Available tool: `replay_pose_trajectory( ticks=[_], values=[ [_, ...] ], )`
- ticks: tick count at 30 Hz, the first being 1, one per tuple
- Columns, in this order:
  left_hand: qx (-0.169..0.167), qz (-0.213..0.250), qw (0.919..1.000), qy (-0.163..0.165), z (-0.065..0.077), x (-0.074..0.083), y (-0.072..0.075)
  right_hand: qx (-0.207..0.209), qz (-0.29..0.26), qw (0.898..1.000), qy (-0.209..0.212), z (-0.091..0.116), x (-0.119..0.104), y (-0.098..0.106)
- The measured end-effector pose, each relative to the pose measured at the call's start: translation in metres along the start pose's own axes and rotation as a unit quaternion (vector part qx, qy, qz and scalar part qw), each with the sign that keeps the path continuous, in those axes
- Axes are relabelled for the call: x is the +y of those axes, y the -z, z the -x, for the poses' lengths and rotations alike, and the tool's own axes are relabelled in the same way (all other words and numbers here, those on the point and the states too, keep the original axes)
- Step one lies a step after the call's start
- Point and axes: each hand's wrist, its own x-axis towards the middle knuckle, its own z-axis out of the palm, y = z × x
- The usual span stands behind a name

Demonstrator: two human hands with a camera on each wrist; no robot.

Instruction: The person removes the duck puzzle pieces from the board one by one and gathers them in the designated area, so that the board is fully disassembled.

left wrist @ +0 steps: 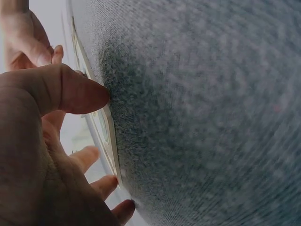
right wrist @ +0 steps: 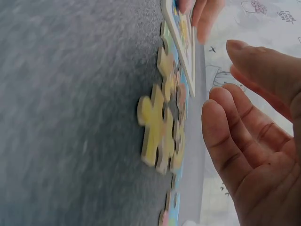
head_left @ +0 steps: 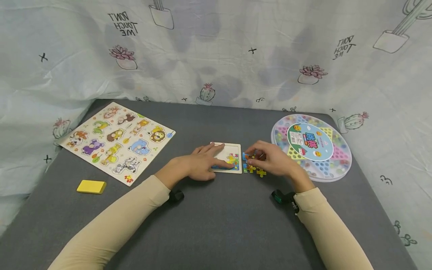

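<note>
A small wooden puzzle tray (head_left: 227,146) lies mid-table, with several joined pieces (head_left: 233,159) in its lower right corner. My left hand (head_left: 202,163) rests across the tray's left part with fingers spread; in the left wrist view its fingertips (left wrist: 109,182) touch the tray's rim. Right of the tray, several loose jigsaw pieces (head_left: 261,172) lie flat, yellow and blue. Over them hovers my right hand (head_left: 271,159), its fingers loosely bent. The right wrist view shows a gap between thumb and fingers (right wrist: 216,122), nothing held, above the loose pieces (right wrist: 153,129).
A wooden animal puzzle board (head_left: 118,140) lies at the back left, with a yellow block (head_left: 91,186) in front of it. To the right stands a round game board (head_left: 312,174) with a printed label, close to my right hand. A patterned cloth (head_left: 229,48) hangs behind the grey table.
</note>
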Motion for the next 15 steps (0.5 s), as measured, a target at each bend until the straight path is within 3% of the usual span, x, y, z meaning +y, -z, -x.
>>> replay_pose_trajectory(
  ticks=[15],
  values=[
    [-0.02,0.008,0.9997,0.008,0.0,0.0,0.001,0.0,-0.003,1.0,0.014,-0.023,-0.008,-0.011]
  ],
)
